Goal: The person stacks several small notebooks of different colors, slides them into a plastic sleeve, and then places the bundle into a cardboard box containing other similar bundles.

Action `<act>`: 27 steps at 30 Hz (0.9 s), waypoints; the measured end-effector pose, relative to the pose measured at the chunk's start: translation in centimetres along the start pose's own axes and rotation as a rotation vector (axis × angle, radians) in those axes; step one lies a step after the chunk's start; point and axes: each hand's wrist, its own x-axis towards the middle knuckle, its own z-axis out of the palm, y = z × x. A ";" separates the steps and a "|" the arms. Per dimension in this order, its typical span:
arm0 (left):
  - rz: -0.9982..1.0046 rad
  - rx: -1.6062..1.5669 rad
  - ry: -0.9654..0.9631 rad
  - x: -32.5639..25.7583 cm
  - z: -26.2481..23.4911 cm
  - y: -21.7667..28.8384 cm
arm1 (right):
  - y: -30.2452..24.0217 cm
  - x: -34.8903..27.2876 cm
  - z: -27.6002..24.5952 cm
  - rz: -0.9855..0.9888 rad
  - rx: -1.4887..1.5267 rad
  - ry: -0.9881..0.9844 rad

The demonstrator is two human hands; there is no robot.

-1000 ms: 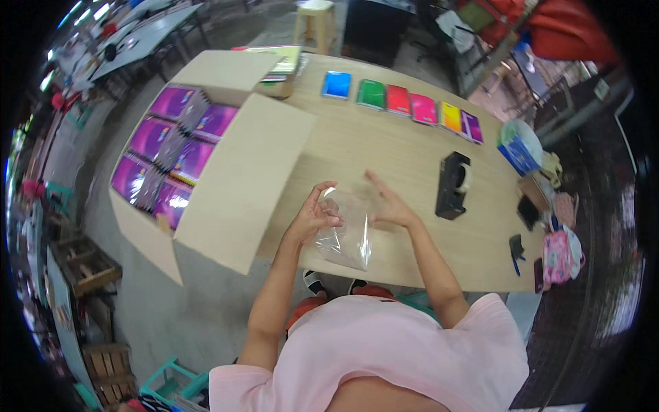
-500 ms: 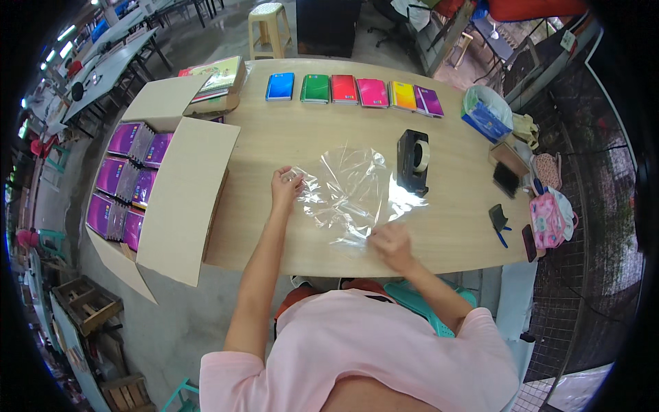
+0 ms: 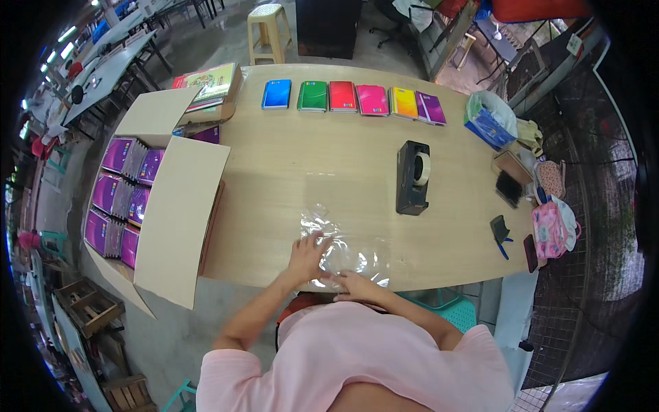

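A long pale wooden table [image 3: 274, 178] in an open workshop carries a clear plastic sheet [image 3: 347, 250] lying crinkled at its near edge, directly before the seated person. The left hand [image 3: 307, 255] rests on it with fingers spread flat, apparently to press it smooth, while the right hand [image 3: 355, 283] lies palm-down on its near border, pinning rather than gripping. Outward stand a black tape dispenser [image 3: 412, 177], a row of coloured notebooks [image 3: 353, 98] along the far edge, and an open carton [image 3: 161, 199] of purple books at the left end.
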 end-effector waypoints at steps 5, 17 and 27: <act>0.024 0.120 -0.186 -2.0 -1.4 0.7 | -0.3 -0.2 -4.9 0.082 -0.105 -0.114; -0.385 -0.144 0.893 28.7 -18.2 -14.4 | 0.4 14.3 -27.2 0.099 0.096 0.381; -0.081 0.364 0.231 40.3 -23.8 -26.9 | 9.3 30.0 -33.2 0.232 0.002 0.693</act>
